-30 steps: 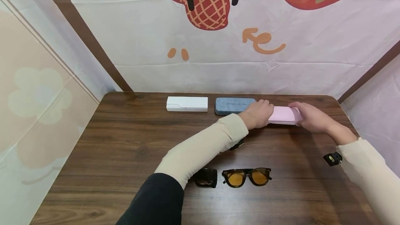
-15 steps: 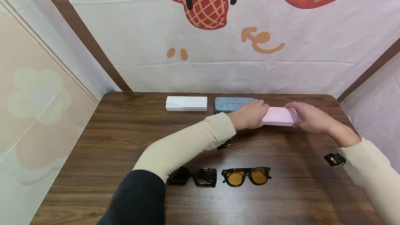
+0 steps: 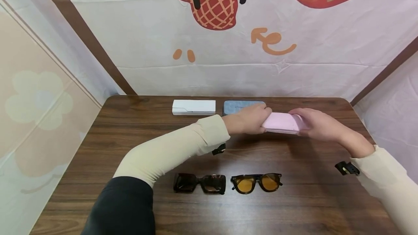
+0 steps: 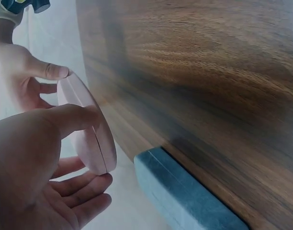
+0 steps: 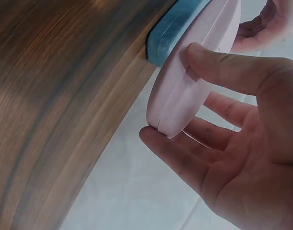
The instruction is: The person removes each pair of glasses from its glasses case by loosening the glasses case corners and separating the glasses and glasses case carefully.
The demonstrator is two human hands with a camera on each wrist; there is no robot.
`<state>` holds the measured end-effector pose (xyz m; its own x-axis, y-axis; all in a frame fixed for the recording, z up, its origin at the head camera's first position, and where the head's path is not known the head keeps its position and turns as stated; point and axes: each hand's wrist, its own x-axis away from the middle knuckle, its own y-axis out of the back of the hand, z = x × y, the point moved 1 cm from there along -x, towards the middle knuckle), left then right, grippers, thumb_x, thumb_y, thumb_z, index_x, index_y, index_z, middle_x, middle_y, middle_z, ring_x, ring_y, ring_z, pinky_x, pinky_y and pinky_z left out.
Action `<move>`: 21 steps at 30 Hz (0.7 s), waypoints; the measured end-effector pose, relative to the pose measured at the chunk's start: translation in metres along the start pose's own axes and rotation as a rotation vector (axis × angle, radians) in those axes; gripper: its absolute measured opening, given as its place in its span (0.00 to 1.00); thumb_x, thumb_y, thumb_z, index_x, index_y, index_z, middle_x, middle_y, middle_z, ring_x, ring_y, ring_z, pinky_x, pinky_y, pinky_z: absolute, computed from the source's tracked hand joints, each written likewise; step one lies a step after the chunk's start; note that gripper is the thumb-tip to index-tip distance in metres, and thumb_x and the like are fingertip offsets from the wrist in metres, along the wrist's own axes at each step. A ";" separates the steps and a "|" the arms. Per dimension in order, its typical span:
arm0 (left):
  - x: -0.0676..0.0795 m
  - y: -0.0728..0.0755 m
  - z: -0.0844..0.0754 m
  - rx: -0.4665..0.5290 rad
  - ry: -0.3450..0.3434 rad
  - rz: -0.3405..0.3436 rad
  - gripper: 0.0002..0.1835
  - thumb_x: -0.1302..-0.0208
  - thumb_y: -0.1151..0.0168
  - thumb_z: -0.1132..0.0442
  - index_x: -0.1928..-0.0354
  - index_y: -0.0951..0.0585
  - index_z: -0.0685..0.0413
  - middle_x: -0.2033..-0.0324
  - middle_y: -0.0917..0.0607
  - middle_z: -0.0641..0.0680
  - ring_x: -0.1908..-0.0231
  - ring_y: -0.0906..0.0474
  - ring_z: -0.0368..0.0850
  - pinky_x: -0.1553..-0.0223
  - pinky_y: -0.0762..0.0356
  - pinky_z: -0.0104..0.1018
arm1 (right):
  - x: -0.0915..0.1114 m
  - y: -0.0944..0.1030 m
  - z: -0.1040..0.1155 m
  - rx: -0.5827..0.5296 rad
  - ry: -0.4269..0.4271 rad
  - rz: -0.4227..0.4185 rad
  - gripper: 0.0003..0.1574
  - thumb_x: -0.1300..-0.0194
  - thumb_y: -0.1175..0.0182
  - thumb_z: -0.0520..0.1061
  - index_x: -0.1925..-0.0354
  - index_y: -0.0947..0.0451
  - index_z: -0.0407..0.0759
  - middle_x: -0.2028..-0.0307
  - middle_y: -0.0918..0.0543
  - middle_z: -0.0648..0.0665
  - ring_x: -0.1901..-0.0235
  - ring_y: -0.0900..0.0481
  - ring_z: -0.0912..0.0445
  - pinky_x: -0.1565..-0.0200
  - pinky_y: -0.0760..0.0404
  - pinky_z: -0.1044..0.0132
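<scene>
A pink glasses case [image 3: 281, 122], its lid down, is held at both ends above the back right of the table. My left hand [image 3: 250, 119] grips its left end, the thumb lying across the seam in the left wrist view. On the other end my right hand [image 3: 321, 125] has its thumb on the near side and its fingers curled behind, as the right wrist view shows. Behind my left hand lies a blue glasses case [image 3: 238, 106], partly covered by that hand.
A white case [image 3: 194, 107] sits at the back edge of the wooden table [image 3: 130, 148]. Nearer me lie dark tortoiseshell sunglasses [image 3: 200, 184] and yellow-tinted glasses [image 3: 256, 183]. A printed cloth [image 3: 209, 79] hangs right behind the table.
Both hands have carried the pink glasses case a little left and toward me. My left forearm has swung left, uncovering the dark sunglasses.
</scene>
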<state>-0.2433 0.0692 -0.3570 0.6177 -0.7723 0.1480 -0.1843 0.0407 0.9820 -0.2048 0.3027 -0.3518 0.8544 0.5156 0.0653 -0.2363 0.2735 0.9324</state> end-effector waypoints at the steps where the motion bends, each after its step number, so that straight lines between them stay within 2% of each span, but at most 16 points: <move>1: 0.002 0.000 0.002 0.006 -0.002 -0.002 0.28 0.32 0.34 0.49 0.37 0.25 0.57 0.48 0.21 0.53 0.48 0.25 0.43 0.45 0.27 0.36 | -0.001 0.000 0.002 -0.003 0.004 0.001 0.37 0.44 0.26 0.35 0.37 0.27 0.32 0.45 0.20 0.31 0.47 0.22 0.40 0.48 0.25 0.41; 14: 0.032 -0.009 0.017 0.089 -0.001 -0.009 0.33 0.34 0.32 0.49 0.33 0.27 0.56 0.43 0.21 0.53 0.43 0.27 0.44 0.42 0.28 0.38 | -0.005 -0.010 0.030 0.033 0.038 0.007 0.38 0.45 0.25 0.36 0.37 0.26 0.34 0.45 0.19 0.33 0.47 0.21 0.42 0.49 0.23 0.43; 21: 0.053 -0.013 0.026 0.101 -0.015 0.006 0.32 0.36 0.29 0.50 0.36 0.26 0.58 0.45 0.20 0.54 0.45 0.25 0.46 0.43 0.27 0.38 | -0.012 -0.024 0.042 0.028 0.082 0.002 0.38 0.46 0.24 0.37 0.37 0.25 0.36 0.45 0.18 0.35 0.47 0.20 0.42 0.50 0.21 0.43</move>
<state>-0.2281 0.0116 -0.3651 0.6046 -0.7820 0.1515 -0.2647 -0.0179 0.9642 -0.1898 0.2559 -0.3595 0.8126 0.5816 0.0392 -0.2243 0.2499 0.9419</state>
